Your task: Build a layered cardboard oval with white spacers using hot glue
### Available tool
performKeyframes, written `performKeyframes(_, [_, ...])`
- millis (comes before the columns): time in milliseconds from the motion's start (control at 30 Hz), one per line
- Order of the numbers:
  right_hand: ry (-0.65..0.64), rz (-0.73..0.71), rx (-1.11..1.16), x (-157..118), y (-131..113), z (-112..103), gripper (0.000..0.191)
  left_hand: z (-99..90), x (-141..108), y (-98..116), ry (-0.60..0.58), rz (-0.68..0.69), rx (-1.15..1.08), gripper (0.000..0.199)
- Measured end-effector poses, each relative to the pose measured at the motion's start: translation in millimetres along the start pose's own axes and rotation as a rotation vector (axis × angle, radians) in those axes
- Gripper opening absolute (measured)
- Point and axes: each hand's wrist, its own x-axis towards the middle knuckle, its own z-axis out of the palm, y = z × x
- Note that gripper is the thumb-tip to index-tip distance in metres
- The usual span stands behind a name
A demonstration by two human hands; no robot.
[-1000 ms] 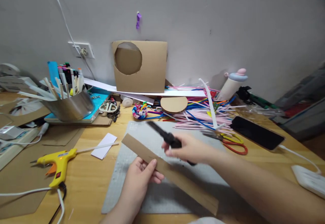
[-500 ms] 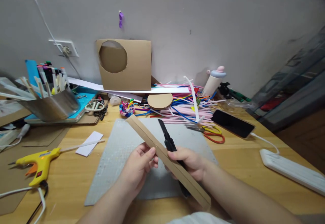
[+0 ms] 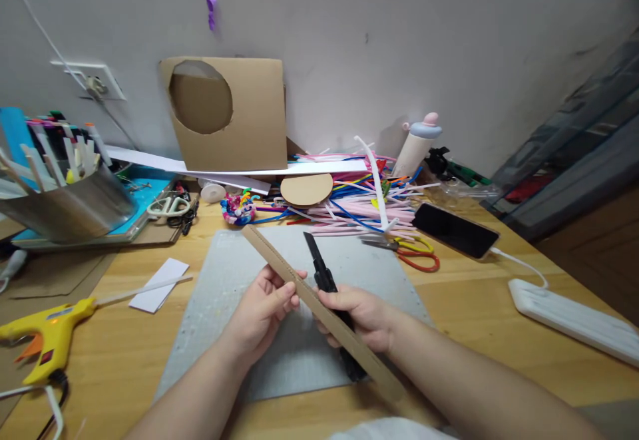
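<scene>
A long, narrow cardboard strip [image 3: 276,261] slants from upper left to lower right above the grey cutting mat [image 3: 219,273]. My left hand [image 3: 267,307] pinches it near its middle between thumb and fingers. My right hand [image 3: 357,313] holds the strip's lower half with its thumb on the near side. A black utility knife [image 3: 323,273] is also gripped in my right hand, behind the strip, its blade end pointing up and away. The strip's lower end is blurred.
Scissors [image 3: 417,253] and a phone [image 3: 455,230] lie right of the mat. A yellow glue gun [image 3: 54,337] and folded white paper [image 3: 158,285] are at left. Behind stand a holed cardboard panel [image 3: 257,114], pink pipe cleaners [image 3: 344,225] and a bottle [image 3: 417,147]. A power strip [image 3: 574,320] is far right.
The strip has been tilted so that its broad face looks narrower. Both hands still hold it. The camera view has shifted, moving the background left and slightly up.
</scene>
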Motion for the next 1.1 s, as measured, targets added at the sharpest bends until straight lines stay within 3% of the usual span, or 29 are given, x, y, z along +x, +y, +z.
performKeyframes(167, [0.167,-0.156,-0.193,-3.9,-5.4,2.8,0.045,-6.4,5.0,4.9,0.157,0.156,-0.015,0.049])
performKeyframes(300, [0.282,-0.211,-0.372,-5.3,-6.3,7.4,0.038,-8.9,4.4,4.5,0.233,0.239,0.002,0.042])
performKeyframes(567, [0.410,-0.246,-0.518,-5.3,-0.3,20.7,0.031,-11.7,4.8,4.4,0.247,0.228,-0.056,0.034])
performKeyframes(667, [0.338,-0.216,-0.494,-10.8,0.5,25.2,0.035,-13.6,4.9,8.0,0.232,0.229,-0.115,0.033])
performKeyframes(833, [-0.049,0.017,-0.109,-15.8,4.8,22.6,0.043,-11.4,0.4,14.6,0.166,0.171,-0.200,0.031])
performKeyframes(1100, [-0.071,0.065,-0.041,-9.4,3.2,10.5,0.036,-25.7,6.5,39.3,0.295,0.231,-0.398,0.016])
